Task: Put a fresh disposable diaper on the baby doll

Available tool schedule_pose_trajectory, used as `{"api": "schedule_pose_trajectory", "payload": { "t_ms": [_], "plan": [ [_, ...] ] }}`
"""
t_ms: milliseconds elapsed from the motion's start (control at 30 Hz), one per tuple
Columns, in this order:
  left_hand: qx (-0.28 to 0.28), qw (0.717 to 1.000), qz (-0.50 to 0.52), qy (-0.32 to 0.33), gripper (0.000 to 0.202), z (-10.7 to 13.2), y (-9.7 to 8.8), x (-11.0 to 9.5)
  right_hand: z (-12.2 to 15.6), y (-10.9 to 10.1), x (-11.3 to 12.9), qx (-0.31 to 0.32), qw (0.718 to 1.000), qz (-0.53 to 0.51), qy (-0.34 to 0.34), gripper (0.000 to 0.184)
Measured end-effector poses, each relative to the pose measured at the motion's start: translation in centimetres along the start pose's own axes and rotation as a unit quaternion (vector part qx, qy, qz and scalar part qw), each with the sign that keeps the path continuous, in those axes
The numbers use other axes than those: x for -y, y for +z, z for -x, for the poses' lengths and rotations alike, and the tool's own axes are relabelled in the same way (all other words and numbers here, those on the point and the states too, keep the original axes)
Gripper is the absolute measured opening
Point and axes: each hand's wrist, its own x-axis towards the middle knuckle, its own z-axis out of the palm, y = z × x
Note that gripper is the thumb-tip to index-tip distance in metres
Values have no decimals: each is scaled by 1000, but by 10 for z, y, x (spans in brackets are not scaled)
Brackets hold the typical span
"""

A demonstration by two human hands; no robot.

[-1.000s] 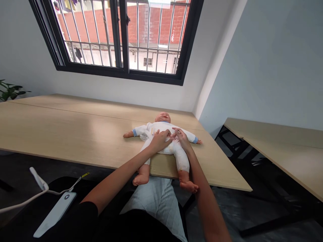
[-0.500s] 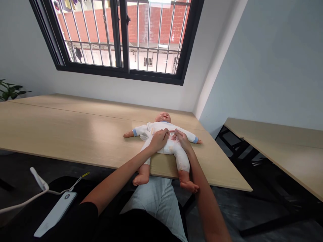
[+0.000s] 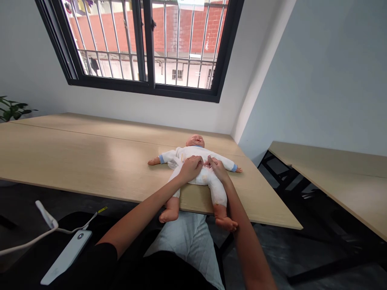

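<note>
A baby doll (image 3: 196, 141) lies on its back with its head away from me and its bare feet past the table's near edge. It wears a white outfit (image 3: 218, 192) with blue cuffs and collar. Over the doll's belly, my left hand (image 3: 191, 167) is closed, fingertips pinching at the front of the outfit. Just across from it, my right hand (image 3: 217, 167) has its fingers curled in against the same cloth. Only a small gap separates the fingertips. Exactly which bit of cloth or fastening they pinch is too small and covered to make out.
The doll rests on a pale wooden table (image 3: 90, 157) below a barred window (image 3: 145, 48). A second table (image 3: 332, 173) stands to the right. At lower left, a white power bank (image 3: 66, 257) with a white cable (image 3: 30, 243) lies beside me. A plant (image 3: 13, 109) shows at far left.
My right fingers, stretched toward the left hand before, have drawn back and curled in. The left hand has barely shifted, and the doll lies as before.
</note>
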Motion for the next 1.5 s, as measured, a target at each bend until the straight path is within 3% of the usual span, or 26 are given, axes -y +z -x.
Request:
{"api": "schedule_pose_trajectory", "payload": {
  "t_ms": [233, 867, 1200, 1500],
  "plan": [
    [-8, 1000, 0, -5, 16, 0, 0, 2, 0, 0, -3, 9, 1000, -1, -10, 60],
    [-12, 1000, -20, 6, 17, 0, 3, 3, -1, 0, -2, 22, 1000, -13, -18, 64],
    [13, 999, -50, 18, 30, 1, 1, 5, -4, 0, -7, -70, 997, -5, 23, 69],
    [2, 998, -65, 17, 23, 1, -1, 2, -6, 0, -11, -47, 998, -25, 13, 67]
  ]
}}
